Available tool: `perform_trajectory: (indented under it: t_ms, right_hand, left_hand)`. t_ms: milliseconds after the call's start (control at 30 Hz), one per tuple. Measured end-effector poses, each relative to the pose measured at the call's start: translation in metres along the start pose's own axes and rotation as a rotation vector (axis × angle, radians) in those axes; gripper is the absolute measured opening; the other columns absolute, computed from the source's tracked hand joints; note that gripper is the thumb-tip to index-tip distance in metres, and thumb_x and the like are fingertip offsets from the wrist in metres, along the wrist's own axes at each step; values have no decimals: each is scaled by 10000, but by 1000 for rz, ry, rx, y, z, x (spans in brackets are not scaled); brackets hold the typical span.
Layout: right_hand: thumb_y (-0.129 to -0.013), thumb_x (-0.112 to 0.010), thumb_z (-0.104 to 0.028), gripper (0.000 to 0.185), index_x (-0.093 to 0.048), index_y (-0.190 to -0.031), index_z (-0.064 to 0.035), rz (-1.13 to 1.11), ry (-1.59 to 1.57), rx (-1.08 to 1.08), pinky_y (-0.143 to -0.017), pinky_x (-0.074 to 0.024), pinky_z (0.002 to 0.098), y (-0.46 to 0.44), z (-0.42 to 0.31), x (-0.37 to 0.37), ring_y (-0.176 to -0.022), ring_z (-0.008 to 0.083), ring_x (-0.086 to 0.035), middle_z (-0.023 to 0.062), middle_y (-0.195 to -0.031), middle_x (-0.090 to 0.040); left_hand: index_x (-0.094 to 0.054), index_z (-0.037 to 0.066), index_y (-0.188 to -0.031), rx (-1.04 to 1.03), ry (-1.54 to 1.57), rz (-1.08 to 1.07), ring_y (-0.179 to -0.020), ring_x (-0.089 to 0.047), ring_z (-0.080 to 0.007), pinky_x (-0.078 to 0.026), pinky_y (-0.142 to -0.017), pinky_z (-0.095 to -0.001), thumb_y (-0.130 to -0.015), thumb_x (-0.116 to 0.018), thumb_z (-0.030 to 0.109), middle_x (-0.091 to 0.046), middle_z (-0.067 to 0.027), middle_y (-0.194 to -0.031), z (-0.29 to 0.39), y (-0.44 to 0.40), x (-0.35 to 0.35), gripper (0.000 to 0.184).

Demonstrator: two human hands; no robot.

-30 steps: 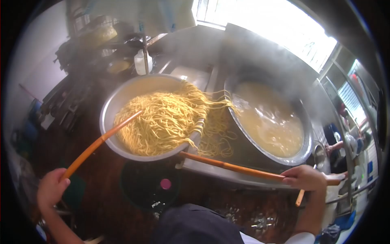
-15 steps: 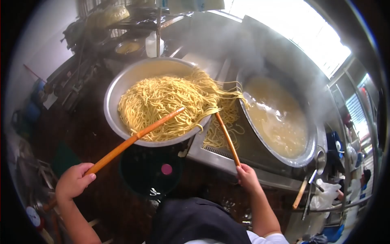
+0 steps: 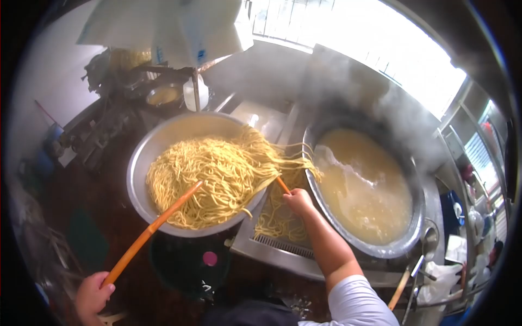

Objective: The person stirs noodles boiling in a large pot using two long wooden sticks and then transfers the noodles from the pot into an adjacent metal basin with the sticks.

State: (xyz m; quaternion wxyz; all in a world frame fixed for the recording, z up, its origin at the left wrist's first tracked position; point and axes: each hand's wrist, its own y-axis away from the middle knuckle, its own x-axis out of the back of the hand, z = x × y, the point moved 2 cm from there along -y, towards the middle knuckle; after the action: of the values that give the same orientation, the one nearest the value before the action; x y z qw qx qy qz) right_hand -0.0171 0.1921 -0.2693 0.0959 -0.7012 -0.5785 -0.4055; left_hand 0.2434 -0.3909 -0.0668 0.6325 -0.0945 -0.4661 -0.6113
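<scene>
My left hand (image 3: pixel 92 298) is closed around a long wooden stick (image 3: pixel 149 231) whose far end rests at the noodles (image 3: pixel 201 163). The yellow noodles are heaped in a large metal basin (image 3: pixel 140 187). My right hand (image 3: pixel 299 201) grips a second wooden stick (image 3: pixel 282 185) beside the basin's right side. That stick's tip is hidden under a hanging bundle of noodles. Some strands stretch from the heap across to the rim of a big steaming pot (image 3: pixel 314 187). Loose noodles also lie on the metal counter (image 3: pixel 280 259) beneath my right forearm.
Cloudy, foamy liquid (image 3: pixel 364 190) fills the pot. A white jug (image 3: pixel 196 93) stands behind the basin, near hanging plastic sheets (image 3: pixel 185 32). On the right are a metal strainer (image 3: pixel 430 239), a wooden handle (image 3: pixel 399 288) and a white plastic bag (image 3: pixel 439 282). A dark green tub (image 3: pixel 179 266) sits below.
My right hand has moved up and left, closer to the noodles. My left hand has gone lower, drawing its stick down and left. The whole view has shifted, with the basin lower in it.
</scene>
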Motion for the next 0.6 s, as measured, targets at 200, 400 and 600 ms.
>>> perform_trajectory:
  t_ms: [200, 400, 600]
  right_hand:
    - [-803, -713, -270, 258, -720, -941, -53, 111, -233, 79, -456, -444, 310, -60, -17, -7, -469, 136, -548, 34, -634, -620]
    - [-798, -712, -318, 288, -720, -1023, -138, 166, -143, 292, -664, -488, 341, -40, -22, -3, -671, 175, -637, 63, -742, -681]
    - [-794, -654, -271, 240, -705, -911, -68, -21, 589, 400, -713, -517, 407, 58, -152, 61, -775, 302, -673, 151, -807, -684]
  left_hand:
    - [-603, -2, -1036, 114, 199, 16, -427, -463, -69, -372, -396, -223, -840, -566, 63, -525, -2, -584, 0, 32, -22, 210]
    - [-606, 2, -1031, 230, 396, -141, -467, -476, -60, -394, -441, -204, -864, -567, 63, -543, -6, -613, -19, 57, -22, 182]
    - [-622, 28, -995, 266, 362, -422, -491, -471, -41, -388, -467, -191, -904, -603, 131, -558, 13, -647, -47, 51, -22, 139]
